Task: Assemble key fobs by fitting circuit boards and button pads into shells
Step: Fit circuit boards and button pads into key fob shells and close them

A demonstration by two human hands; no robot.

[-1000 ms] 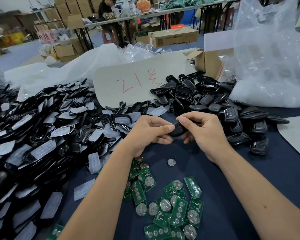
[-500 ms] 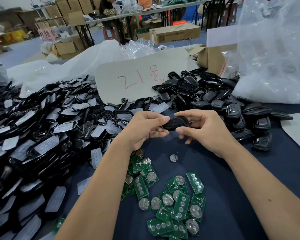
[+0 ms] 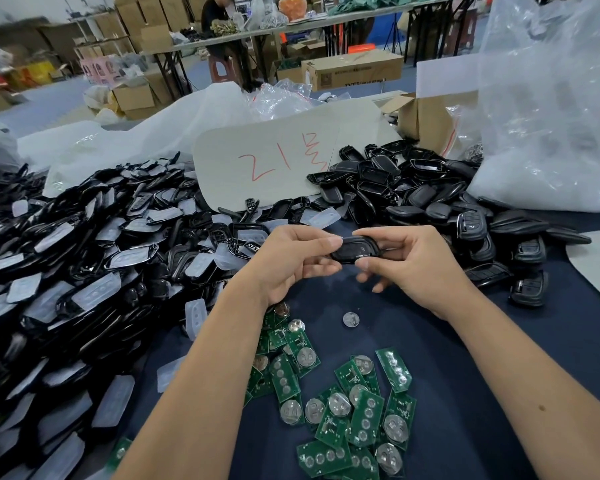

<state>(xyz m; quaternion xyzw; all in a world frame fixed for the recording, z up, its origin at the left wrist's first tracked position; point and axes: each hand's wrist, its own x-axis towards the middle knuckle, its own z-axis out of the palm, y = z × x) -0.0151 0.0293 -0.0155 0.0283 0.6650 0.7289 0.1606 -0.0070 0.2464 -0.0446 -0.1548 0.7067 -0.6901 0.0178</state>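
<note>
A black key fob shell (image 3: 355, 250) hangs above the dark blue table, held from both ends. My left hand (image 3: 291, 261) pinches its left end with thumb and fingers. My right hand (image 3: 409, 265) grips its right end, thumb on top, fingers curled under. Green circuit boards (image 3: 347, 410) with round coin cells lie scattered in front of me, below my wrists. A big heap of black shells and translucent button pads (image 3: 84, 271) fills the left side. Another pile of black shell halves (image 3: 413, 195) lies behind my hands to the right.
A single coin cell (image 3: 350, 319) lies on the blue cloth (image 3: 499, 358) under my hands. A grey card with red writing (image 3: 274, 161) leans behind the piles. A large clear plastic bag (image 3: 551, 116) stands at the right, a cardboard box (image 3: 430, 116) beside it.
Both hands have kept hold of the fob and turned it, so its broad black face now shows between them. My right fingers have shifted along its right end.
</note>
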